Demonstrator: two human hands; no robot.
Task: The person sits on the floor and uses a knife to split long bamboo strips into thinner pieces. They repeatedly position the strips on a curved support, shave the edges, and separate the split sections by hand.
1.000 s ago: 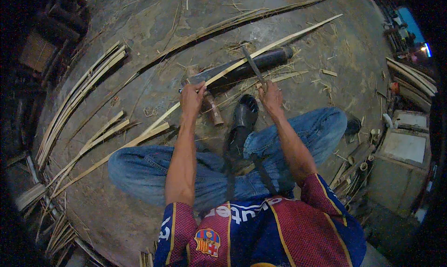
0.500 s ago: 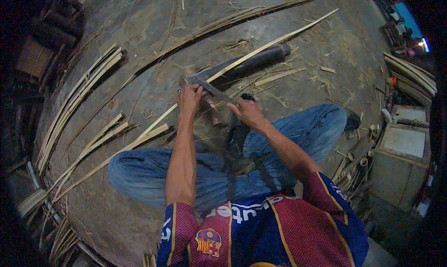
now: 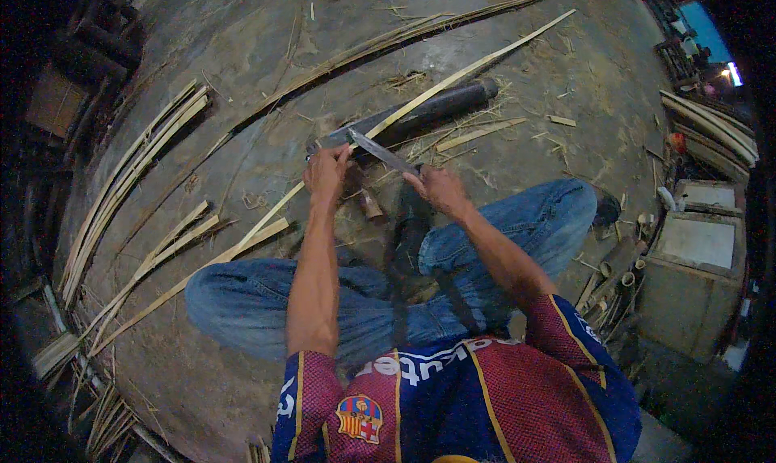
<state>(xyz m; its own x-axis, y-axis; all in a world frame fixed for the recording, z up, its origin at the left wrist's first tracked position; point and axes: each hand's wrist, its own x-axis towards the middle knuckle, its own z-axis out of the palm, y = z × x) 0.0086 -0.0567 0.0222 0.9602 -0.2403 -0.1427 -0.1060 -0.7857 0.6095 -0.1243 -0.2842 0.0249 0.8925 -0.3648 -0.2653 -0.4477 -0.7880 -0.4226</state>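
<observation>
A long pale bamboo strip (image 3: 469, 81) runs slantwise from the far right, across a dark cylinder-shaped block (image 3: 453, 106), down to the near left. My left hand (image 3: 326, 172) is closed round this strip at the near end of the block, fingers bunched. In my right hand (image 3: 442, 192) is a knife, gripped by its handle, which the fingers mostly hide. The knife blade (image 3: 384, 152) points up and left; its tip lies by the strip just past my left fingers. Whether the edge touches the strip I cannot tell. A short brown wooden piece (image 3: 371, 205) lies below the blade.
A long bundle of thin strips (image 3: 339, 67) lies beyond the block. More split bamboo (image 3: 141, 168) lies at the left. Shavings and a short slat (image 3: 481, 135) litter the concrete floor. Bamboo tubes (image 3: 626, 277) and a worn cabinet (image 3: 699, 245) stand at the right.
My right hand has shifted slightly right, and the knife has turned so its blade face shows more. My left hand stays on the strip in nearly the same place.
</observation>
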